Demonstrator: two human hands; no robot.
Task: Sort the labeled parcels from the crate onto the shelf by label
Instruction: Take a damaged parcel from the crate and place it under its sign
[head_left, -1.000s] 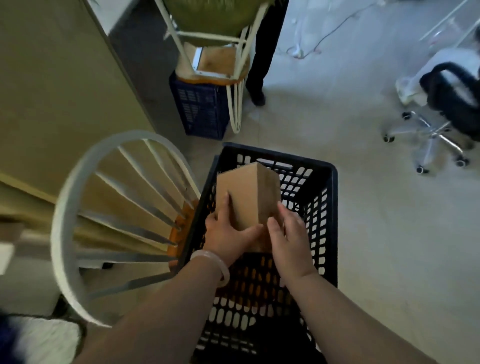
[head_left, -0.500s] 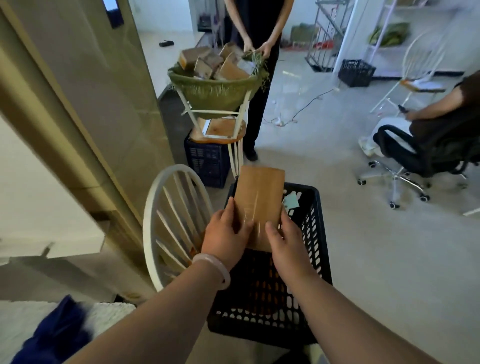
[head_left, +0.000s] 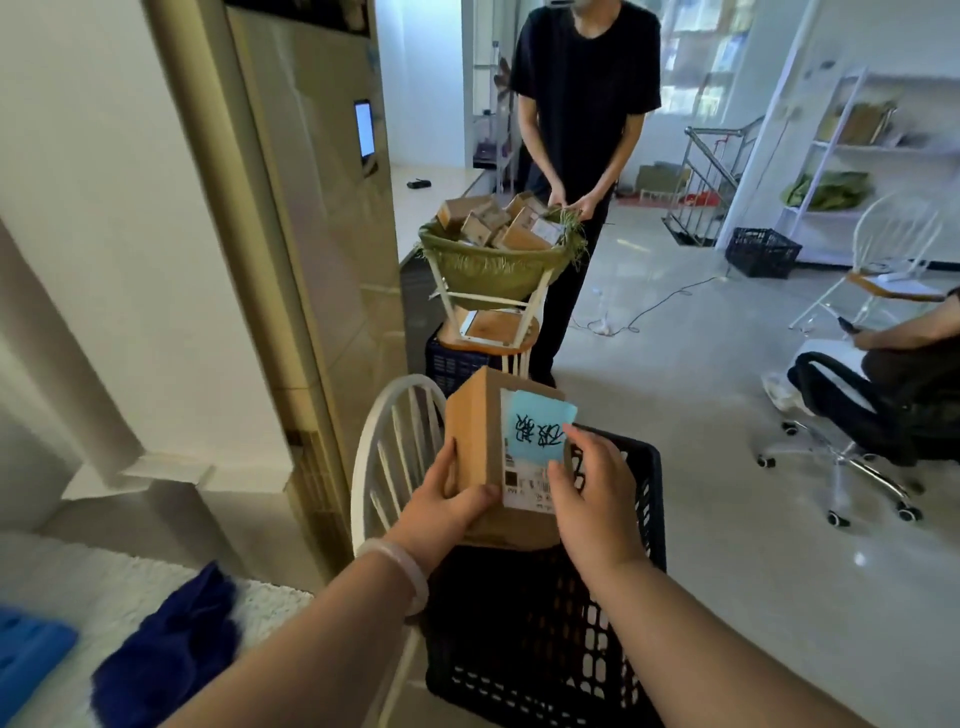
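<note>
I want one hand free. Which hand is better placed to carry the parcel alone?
Left, likely. The left hand cups the parcel's lower corner, thumb across its front, seemingly bearing it; the right hand only pinches the right edge by the blue label.

Brown, sky blue and black up close, pale tones behind.

Plain brown cardboard on the parcel (head_left: 475, 447), with a sky-blue label (head_left: 540, 431) scrawled in black and a white sticker (head_left: 524, 491) printed in fine black. Black crate (head_left: 519, 686), pierced with rows of slots. White chair (head_left: 360, 488), spindle-backed. Milky pale bracelet (head_left: 410, 577). Deep navy cloth (head_left: 171, 654) on a nubbly white rug (head_left: 130, 587), beside a brighter blue pad (head_left: 26, 649). Olive-green basket (head_left: 493, 265), frayed at the rim, full of more brown boxes (head_left: 488, 223). Black shirt (head_left: 587, 78). White shelf (head_left: 831, 145) with a green bundle (head_left: 831, 189). Glossy pale grey floor (head_left: 701, 415).
</note>
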